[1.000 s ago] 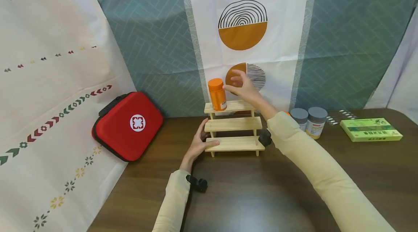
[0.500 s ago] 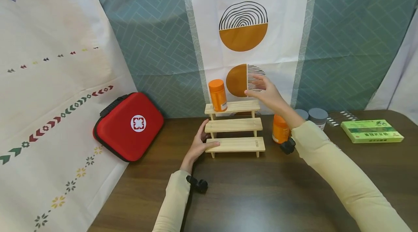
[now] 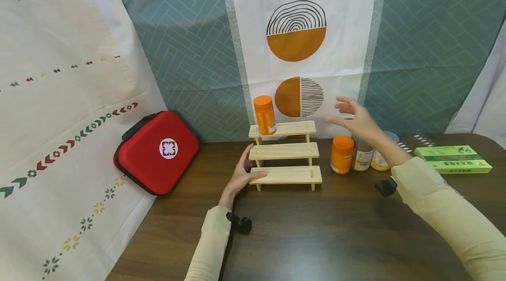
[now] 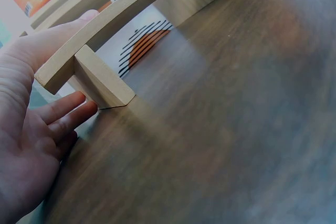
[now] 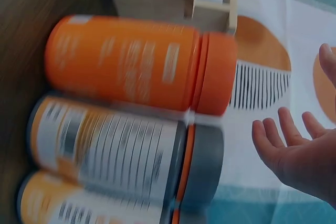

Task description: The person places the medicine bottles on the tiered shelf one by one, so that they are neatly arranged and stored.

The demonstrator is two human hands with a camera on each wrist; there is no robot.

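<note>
- From the head: seems barely begun, with one orange bottle (image 3: pixel 265 115) up on the top tier of the wooden rack (image 3: pixel 282 151); apparently leaves a second orange bottle (image 3: pixel 342 155) and two grey-lidded jars (image 3: pixel 362 159) on the table (image 3: pixel 296 237).
- From the left wrist: grips the rack's left end with the left hand (image 4: pixel 26 148).
- From the right wrist: holds nothing in the right hand (image 5: pixel 302 156), fingers and thumb apart, near the jars.

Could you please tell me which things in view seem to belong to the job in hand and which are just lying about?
Seemingly in the job:
wooden rack, held by the left hand
upper orange bottle, on the top tier
lower orange bottle and two grey-lidded bottles, on the table

Probably just lying about:
red case
green box
</note>
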